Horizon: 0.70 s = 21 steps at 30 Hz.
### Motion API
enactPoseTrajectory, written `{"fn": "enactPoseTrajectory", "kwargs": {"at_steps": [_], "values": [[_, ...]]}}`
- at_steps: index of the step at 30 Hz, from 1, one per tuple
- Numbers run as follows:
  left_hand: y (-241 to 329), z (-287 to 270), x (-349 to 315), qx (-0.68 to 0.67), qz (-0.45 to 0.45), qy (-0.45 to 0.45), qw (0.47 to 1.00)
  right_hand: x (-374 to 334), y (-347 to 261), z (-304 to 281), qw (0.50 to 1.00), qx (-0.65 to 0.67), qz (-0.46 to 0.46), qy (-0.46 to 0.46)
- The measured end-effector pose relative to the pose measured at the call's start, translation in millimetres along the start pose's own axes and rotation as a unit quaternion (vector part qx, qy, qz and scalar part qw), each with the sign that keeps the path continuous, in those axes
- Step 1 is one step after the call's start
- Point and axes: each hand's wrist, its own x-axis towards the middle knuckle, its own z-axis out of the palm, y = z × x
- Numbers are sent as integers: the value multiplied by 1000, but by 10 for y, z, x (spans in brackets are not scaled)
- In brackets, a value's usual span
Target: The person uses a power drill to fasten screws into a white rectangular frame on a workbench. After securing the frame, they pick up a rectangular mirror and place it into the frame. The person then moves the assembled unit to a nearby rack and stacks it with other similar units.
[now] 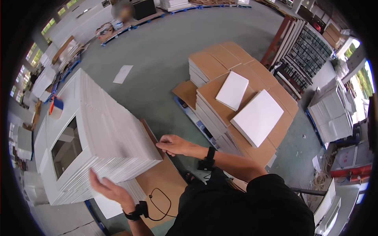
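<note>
A tall stack of white sheets (118,133) stands in front of me on the left, its many edges facing me. My left hand (110,190) is at the stack's near side, fingers spread and holding nothing; whether it touches the sheets I cannot tell. Beside the stack's right corner is my right hand (173,144), with its fingers curled together. What they hold, if anything, is hidden. On top of the stack are a dark, rectangular window-like area (67,147) and a small orange, blue and white object (56,108). Both wrists wear black bands.
Right of me, a pallet (193,118) carries stacked brown cardboard (279,106) with two white boxes (258,118) (232,90) on top. Brown board (161,177) and a thin black cable (170,206) lie near my left arm. A loose white sheet (123,74) lies on the floor.
</note>
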Motion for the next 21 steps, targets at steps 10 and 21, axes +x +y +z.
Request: {"fn": "enactPoseTrajectory", "kwargs": {"at_steps": [10, 21], "values": [[1134, 3499, -1677, -242, -81, -495, 831, -1568, 1551, -2397, 897, 167, 68, 404], [1488, 6297, -2534, -33, -139, -541, 829, -1638, 2268, -3465, 853, 263, 96, 440]]}}
